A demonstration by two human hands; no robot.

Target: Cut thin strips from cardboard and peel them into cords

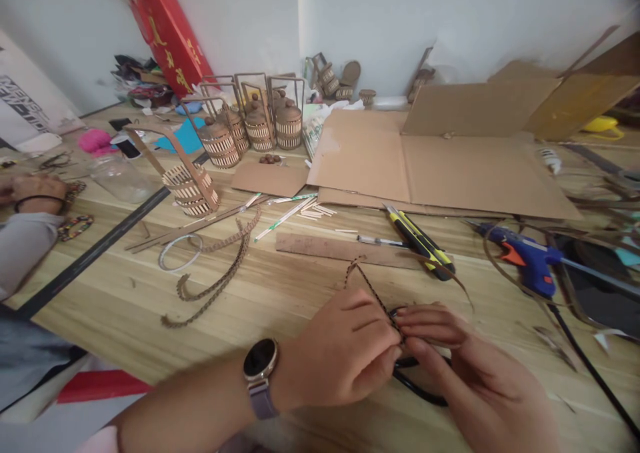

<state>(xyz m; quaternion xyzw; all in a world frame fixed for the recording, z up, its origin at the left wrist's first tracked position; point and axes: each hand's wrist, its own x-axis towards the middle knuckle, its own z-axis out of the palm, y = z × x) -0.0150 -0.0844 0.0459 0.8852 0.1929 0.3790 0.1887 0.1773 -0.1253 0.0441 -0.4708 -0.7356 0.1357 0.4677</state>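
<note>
My left hand [345, 349], with a watch [261, 359] on its wrist, is closed around a thin dark braided strip [373, 285]. The strip's free end bends in a loop above my knuckles. My right hand [480, 366] meets it from the right, thumb and fingertips pinched on the strip at the left fingertips. Black rounded loops [425, 394], like scissor handles, show under and between my hands; whether they are touched, I cannot tell. Beyond my hands lie a flat brown strip [320, 247] and a yellow-black utility knife [420, 243].
A blue glue gun [530, 259] with its cord lies at right. Cardboard sheets [450, 173] cover the back right. Several small lidded baskets [257, 126] stand behind, an unlidded handled basket [190, 189] nearer. Curved braided strips [220, 286] lie left. Another person's hand [40, 189] rests far left.
</note>
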